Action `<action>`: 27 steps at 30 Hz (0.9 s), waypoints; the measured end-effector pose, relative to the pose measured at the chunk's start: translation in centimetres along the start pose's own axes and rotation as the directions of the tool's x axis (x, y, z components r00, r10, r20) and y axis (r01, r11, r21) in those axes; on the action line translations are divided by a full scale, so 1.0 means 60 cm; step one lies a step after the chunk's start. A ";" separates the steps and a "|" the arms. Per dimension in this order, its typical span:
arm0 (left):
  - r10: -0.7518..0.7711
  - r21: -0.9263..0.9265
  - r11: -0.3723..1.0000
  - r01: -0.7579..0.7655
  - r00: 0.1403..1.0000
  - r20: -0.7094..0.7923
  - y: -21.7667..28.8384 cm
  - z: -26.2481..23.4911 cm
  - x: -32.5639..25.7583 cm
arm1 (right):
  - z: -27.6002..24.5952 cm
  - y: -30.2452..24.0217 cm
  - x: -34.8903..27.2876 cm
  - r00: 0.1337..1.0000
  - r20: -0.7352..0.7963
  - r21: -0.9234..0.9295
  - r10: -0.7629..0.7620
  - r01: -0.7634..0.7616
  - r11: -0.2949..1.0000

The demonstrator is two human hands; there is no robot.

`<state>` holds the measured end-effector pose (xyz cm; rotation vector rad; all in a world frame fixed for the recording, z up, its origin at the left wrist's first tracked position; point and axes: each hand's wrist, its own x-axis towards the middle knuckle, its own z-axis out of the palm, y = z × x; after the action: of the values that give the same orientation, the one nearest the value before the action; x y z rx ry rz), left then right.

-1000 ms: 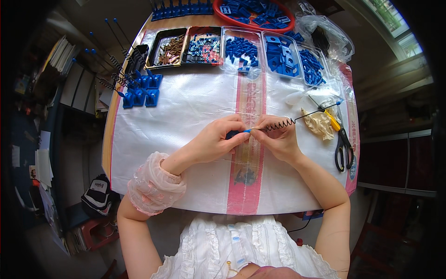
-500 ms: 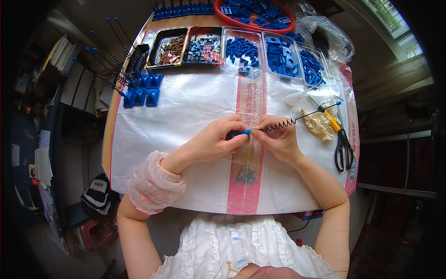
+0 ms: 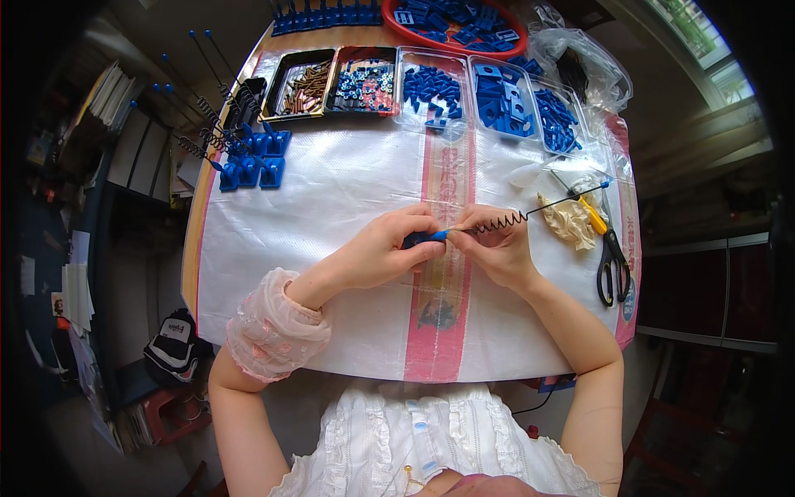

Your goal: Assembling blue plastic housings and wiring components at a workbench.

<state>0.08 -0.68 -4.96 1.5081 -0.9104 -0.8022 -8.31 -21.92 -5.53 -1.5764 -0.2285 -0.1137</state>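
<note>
Over the middle of the table my left hand [image 3: 402, 242] is closed around a small blue plastic part [image 3: 426, 238], which the fingers partly cover. Facing it, my right hand [image 3: 495, 247] pinches the near end of a black coiled wire [image 3: 503, 222] between thumb and forefinger. The wire's end meets the blue part where the fingertips come together; the exact joint is hidden. From the coil a straight length slants up to the right and ends in a blue tip [image 3: 604, 185]. Finished-looking blue bases with coiled wires [image 3: 248, 161] stand at the far left.
Along the back are trays of brass screws [image 3: 306, 87], nuts [image 3: 362, 85], blue cone-like pieces [image 3: 431, 89], flat blue pieces [image 3: 503, 99] and small blue pieces [image 3: 556, 118]. Behind them sits a red basin [image 3: 520, 50]. Black-handled scissors [image 3: 613, 269] and crumpled paper [image 3: 568, 224] lie at right.
Almost nothing differs. Both hands keep the same hold and place on the blue part and the coiled wire.
</note>
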 end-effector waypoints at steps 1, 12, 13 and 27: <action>-0.023 -0.057 0.998 0.022 1.000 -0.013 0.000 0.001 0.000 | 0.001 0.000 0.000 1.000 -0.001 -0.002 -0.001 0.001 1.000; -0.080 -0.050 0.996 0.077 0.995 -0.051 0.013 0.000 0.000 | -0.004 0.007 -0.001 0.998 -0.040 0.017 0.050 -0.049 0.999; -0.080 -0.057 0.995 0.077 0.995 -0.057 0.012 -0.001 0.000 | -0.004 0.009 -0.001 0.997 -0.045 0.027 0.057 -0.056 0.998; -0.190 -0.336 0.927 0.165 0.981 -0.043 0.002 -0.006 0.002 | -0.010 0.008 0.001 0.993 -0.040 0.059 0.108 -0.106 0.993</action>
<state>0.47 -0.63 -4.78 1.3235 -0.5534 -0.9713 -8.12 -22.51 -5.95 -1.5246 -0.1124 -0.0566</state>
